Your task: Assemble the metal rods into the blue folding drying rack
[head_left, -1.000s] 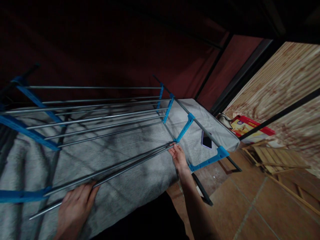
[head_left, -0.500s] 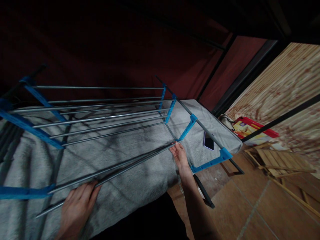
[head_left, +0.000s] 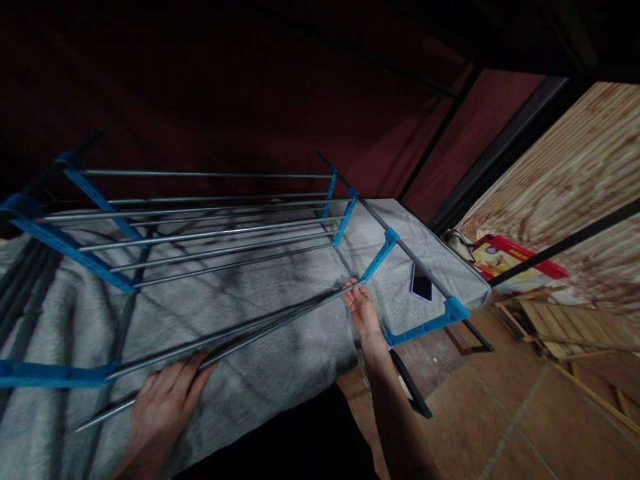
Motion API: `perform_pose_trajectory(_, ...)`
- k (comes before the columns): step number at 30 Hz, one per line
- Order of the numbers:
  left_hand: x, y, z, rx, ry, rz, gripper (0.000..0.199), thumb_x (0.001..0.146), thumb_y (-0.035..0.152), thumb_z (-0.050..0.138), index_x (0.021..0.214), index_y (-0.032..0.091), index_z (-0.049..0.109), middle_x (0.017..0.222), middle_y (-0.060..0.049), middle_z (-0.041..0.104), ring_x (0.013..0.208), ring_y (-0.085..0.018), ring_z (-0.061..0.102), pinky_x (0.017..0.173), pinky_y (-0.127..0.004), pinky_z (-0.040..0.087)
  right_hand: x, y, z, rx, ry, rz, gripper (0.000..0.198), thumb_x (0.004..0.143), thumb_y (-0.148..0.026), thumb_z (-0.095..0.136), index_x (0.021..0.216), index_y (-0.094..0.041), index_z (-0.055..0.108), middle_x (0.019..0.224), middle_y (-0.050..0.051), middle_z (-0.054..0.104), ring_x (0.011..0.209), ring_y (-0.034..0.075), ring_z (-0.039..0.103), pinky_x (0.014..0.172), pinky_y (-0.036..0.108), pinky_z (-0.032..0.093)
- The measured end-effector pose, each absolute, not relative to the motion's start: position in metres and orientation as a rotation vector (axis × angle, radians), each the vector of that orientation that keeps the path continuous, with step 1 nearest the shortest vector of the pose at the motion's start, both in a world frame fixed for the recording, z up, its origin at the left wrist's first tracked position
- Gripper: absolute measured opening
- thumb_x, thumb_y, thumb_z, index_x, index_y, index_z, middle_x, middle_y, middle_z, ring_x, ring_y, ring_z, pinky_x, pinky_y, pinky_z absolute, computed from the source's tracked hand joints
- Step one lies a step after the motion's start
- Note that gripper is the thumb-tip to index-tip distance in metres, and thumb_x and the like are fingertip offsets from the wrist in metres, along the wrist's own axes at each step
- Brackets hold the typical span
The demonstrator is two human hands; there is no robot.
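At the far left of the frame a blue plastic side bracket (head_left: 50,373) carries the ends of the lower rods of a metal shoe rack (head_left: 210,230) lying on a grey blanket (head_left: 280,360). Just right of it, at lower left, the left hand (head_left: 163,407) rests flat with fingers spread over a loose steel rod (head_left: 220,350), pinning it to the blanket rather than wrapping it. The rod runs up and right across the middle of the frame. At its far end, just right of centre, the right hand (head_left: 364,312) pinches the rod tip in a narrow fingertip grip, right at the lower end of a blue connector (head_left: 377,257).

To seat the rod well, it looks wise to keep the left hand steadying the near end so the rod stays straight, line the tip squarely with the connector's socket, and push along the rod's axis, not sideways.

Further right a phone (head_left: 423,285) lies on the blanket, near a second blue bracket (head_left: 433,321).
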State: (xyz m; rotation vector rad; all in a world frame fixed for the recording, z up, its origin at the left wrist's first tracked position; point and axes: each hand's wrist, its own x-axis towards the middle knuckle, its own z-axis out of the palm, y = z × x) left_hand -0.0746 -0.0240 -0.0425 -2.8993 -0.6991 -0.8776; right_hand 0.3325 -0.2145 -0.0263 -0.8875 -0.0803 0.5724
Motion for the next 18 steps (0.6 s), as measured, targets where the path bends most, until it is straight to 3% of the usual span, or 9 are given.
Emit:
perform_pose_trajectory(7,-0.072,-0.024,-0.042,-2.779,-0.635,-0.853,0.028,0.1,0.026,0.053,0.123,0.02,0.069,0.097,-0.01,0.076,0.086,-0.03,0.068,0.078,-0.041,0.044,0.326,-0.217,-0.027,-0.864,-0.098,0.568,0.017,0.083,-0.021,0.08,0.097,-0.026,0.071,0.096,-0.001,0.076,0.097,0.016,0.075,0.108,0.039,0.056)
perform_pose_trajectory(13,-0.068,-0.03,-0.038,-2.812,-0.701,-0.795,0.025,0.101,0.02,0.051,0.112,0.018,0.073,0.09,-0.009,0.075,0.083,-0.027,0.068,0.08,-0.04,0.046,0.324,-0.225,-0.038,-0.906,-0.07,0.602,0.019,0.081,-0.02,0.08,0.097,-0.025,0.072,0.097,-0.001,0.078,0.095,0.015,0.075,0.101,0.035,0.059)
perform_pose_trajectory(18,-0.054,-0.04,-0.026,-2.834,-0.774,-0.675,0.03,0.104,0.031,0.052,0.119,0.017,0.074,0.092,-0.01,0.075,0.088,-0.027,0.07,0.079,-0.041,0.048,0.328,-0.24,-0.049,-0.926,-0.039,0.606,0.018,0.08,-0.018,0.08,0.096,-0.024,0.072,0.097,-0.002,0.077,0.093,0.015,0.074,0.101,0.036,0.059)
